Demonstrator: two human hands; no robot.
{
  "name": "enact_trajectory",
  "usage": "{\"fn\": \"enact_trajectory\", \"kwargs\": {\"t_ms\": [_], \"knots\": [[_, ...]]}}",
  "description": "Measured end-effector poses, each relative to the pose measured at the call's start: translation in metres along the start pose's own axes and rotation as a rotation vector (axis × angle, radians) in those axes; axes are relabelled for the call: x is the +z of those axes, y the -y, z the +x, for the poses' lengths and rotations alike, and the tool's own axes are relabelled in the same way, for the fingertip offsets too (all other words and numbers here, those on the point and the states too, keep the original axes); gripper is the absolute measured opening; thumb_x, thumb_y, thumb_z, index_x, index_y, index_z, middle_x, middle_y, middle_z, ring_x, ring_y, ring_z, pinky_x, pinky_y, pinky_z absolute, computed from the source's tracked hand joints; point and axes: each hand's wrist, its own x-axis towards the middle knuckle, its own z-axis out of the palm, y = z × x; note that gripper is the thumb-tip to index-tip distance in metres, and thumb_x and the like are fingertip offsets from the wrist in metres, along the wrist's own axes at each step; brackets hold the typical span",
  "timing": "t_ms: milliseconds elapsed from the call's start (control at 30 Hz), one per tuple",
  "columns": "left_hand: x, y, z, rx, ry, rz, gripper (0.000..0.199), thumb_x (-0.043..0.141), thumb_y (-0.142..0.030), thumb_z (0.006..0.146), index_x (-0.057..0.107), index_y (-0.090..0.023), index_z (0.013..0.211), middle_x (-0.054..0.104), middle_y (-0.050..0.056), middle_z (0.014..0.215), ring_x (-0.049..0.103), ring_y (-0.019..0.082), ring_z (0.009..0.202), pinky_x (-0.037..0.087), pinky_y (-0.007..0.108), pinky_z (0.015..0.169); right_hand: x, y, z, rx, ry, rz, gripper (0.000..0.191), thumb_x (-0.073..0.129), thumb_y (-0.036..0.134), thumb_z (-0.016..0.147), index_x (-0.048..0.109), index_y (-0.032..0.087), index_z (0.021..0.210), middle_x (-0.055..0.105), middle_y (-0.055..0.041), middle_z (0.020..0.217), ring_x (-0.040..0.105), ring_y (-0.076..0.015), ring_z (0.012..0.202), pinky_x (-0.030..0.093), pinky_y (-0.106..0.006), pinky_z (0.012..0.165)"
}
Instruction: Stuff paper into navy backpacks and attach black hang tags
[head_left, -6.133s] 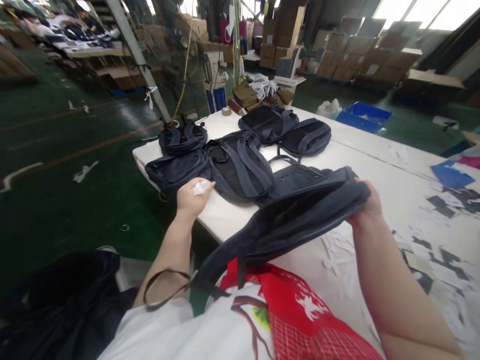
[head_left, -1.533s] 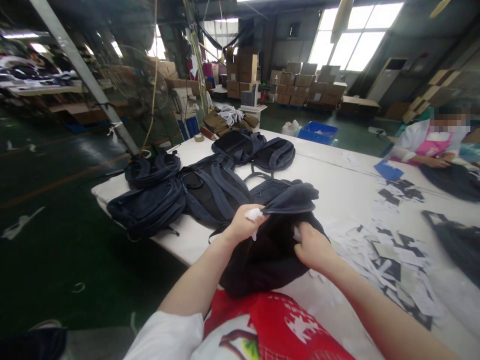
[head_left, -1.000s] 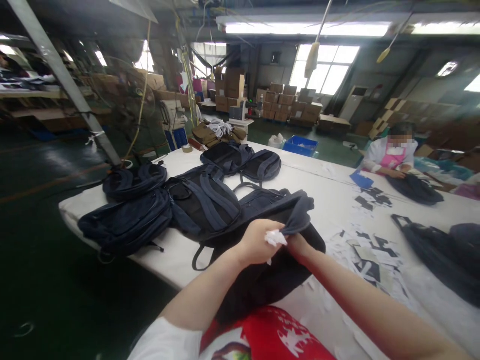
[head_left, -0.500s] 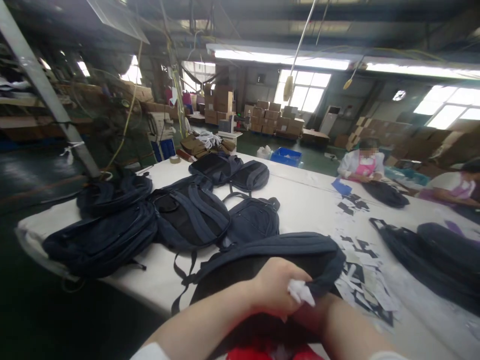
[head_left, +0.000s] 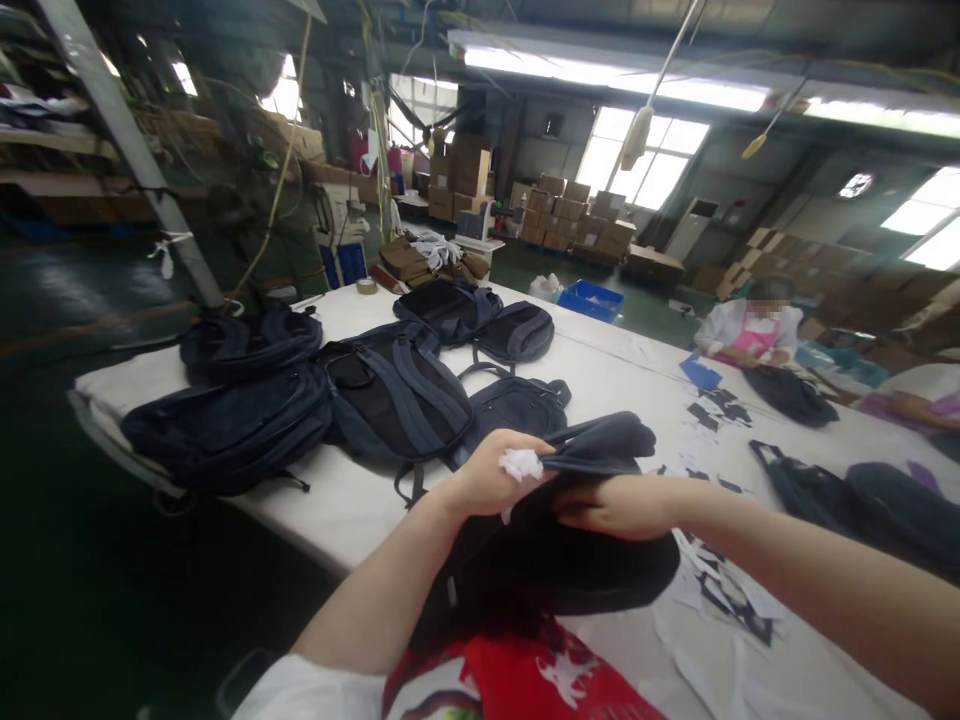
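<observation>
The left hand [head_left: 495, 470] was closed on the raised rim of a navy fabric bag with a black inside [head_left: 600, 570], and a crumpled white scrap [head_left: 521, 463] was tucked in the same grip. That hold appeared to keep the mouth open, so that the right hand [head_left: 622, 508] could reach in from the right; its fingertips were lost in the dark cloth, and whether they pinched anything could not be told. The bag lay at the near side of a broad white-topped table [head_left: 622, 385], against a red printed apron [head_left: 555, 665], which probably helped steady it. Just beyond it lay a small navy backpack [head_left: 517, 400], with a larger navy backpack with padded straps [head_left: 397, 395] to its left, perhaps grouped there to leave the near side workable. Farther left, a plump navy backpack [head_left: 232, 425] sat close to the table's left edge, a strap end hanging toward it. Loose grey and white cut pieces [head_left: 731, 600] were strewn just right of the bag, so a wide sweep that way could drag them. The far right offered more room, up to a co-worker in a pink apron [head_left: 750, 330]; leftward, the packed backpacks left little.
</observation>
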Motion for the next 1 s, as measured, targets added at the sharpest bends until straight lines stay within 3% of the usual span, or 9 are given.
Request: {"fn": "enact_trajectory", "kwargs": {"t_ms": [67,100,267,367,467,633,833,900,1000], "knots": [[-0.005,-0.005,0.000,-0.016,0.011,-0.088,0.030,0.070,-0.038,0.077,0.066,-0.008,0.074,0.052,0.000,0.061,0.040,0.007,0.055,0.032,0.019,0.050,-0.044,0.001,-0.020,-0.074,0.301,0.098,0.032,0.064,0.031,0.084,0.072,0.025,0.115,0.073,-0.0042,0.112,0.069,-0.0207,0.097,0.055,-0.029,0.085],[-0.007,-0.008,0.001,-0.024,0.019,-0.136,0.033,0.071,-0.041,0.075,0.067,-0.008,0.075,0.053,0.001,0.061,0.040,0.007,0.055,0.033,0.019,0.049,-0.064,-0.002,-0.032,-0.088,0.315,0.151,0.028,0.063,0.032,0.085,0.073,0.024,0.110,0.073,-0.0056,0.109,0.069,-0.0213,0.097,0.056,-0.030,0.086],[-0.024,-0.013,0.008,0.012,0.083,-0.295,0.039,0.075,-0.046,0.069,0.066,-0.009,0.071,0.054,0.001,0.058,0.041,0.007,0.051,0.031,0.020,0.047,-0.103,-0.058,-0.081,0.023,-0.401,0.042,0.041,0.068,0.039,0.080,0.068,0.024,0.118,0.069,-0.0107,0.119,0.065,-0.0272,0.109,0.050,-0.039,0.098],[-0.036,0.001,0.020,0.062,0.073,-0.299,0.042,0.075,-0.050,0.064,0.062,-0.011,0.059,0.049,-0.001,0.052,0.039,0.007,0.049,0.029,0.020,0.046,-0.088,-0.091,-0.087,0.118,-0.395,-0.025,0.071,0.077,0.046,0.070,0.056,0.021,0.132,0.063,-0.0121,0.128,0.061,-0.0309,0.114,0.049,-0.038,0.098],[-0.041,0.032,0.031,-0.057,-0.080,-0.164,0.032,0.073,-0.043,0.063,0.066,-0.012,0.068,0.059,0.001,0.060,0.049,0.010,0.055,0.039,0.022,0.054,-0.061,-0.104,-0.077,0.218,-0.435,0.011,0.046,0.066,0.051,0.078,0.066,0.019,0.112,0.073,-0.0074,0.103,0.068,-0.0270,0.091,0.055,-0.033,0.079],[-0.050,0.066,0.033,-0.361,-0.329,0.662,0.020,0.066,-0.030,0.070,0.072,-0.019,0.086,0.073,0.006,0.084,0.066,0.021,0.078,0.046,0.028,0.071,-0.011,-0.103,-0.050,0.349,-0.468,0.019,0.034,0.053,0.049,0.086,0.070,0.020,0.090,0.074,-0.0026,0.082,0.067,-0.0236,0.078,0.051,-0.031,0.070],[-0.054,0.007,0.009,-0.407,-0.498,1.176,0.021,0.058,-0.039,0.083,0.070,-0.021,0.088,0.072,0.006,0.080,0.066,0.023,0.074,0.045,0.030,0.067,0.008,-0.091,-0.022,0.388,-0.548,-0.072,0.038,0.050,0.052,0.087,0.070,0.021,0.090,0.073,-0.0032,0.080,0.067,-0.0229,0.074,0.048,-0.031,0.067],[-0.037,-0.020,-0.004,-0.261,-0.573,1.104,0.026,0.058,-0.044,0.086,0.068,-0.021,0.086,0.071,0.005,0.081,0.066,0.020,0.075,0.046,0.028,0.070,0.006,-0.085,-0.013,0.382,-0.541,-0.075,0.038,0.050,0.053,0.087,0.070,0.021,0.088,0.073,-0.0027,0.077,0.066,-0.0224,0.071,0.047,-0.031,0.065],[-0.001,-0.034,-0.018,-0.083,-0.417,0.989,0.027,0.058,-0.046,0.086,0.066,-0.020,0.086,0.072,0.005,0.082,0.066,0.020,0.077,0.048,0.028,0.074,0.005,-0.075,-0.002,0.342,-0.521,-0.057,0.037,0.050,0.052,0.087,0.070,0.021,0.089,0.073,-0.0022,0.077,0.067,-0.0227,0.072,0.048,-0.030,0.065]]}}
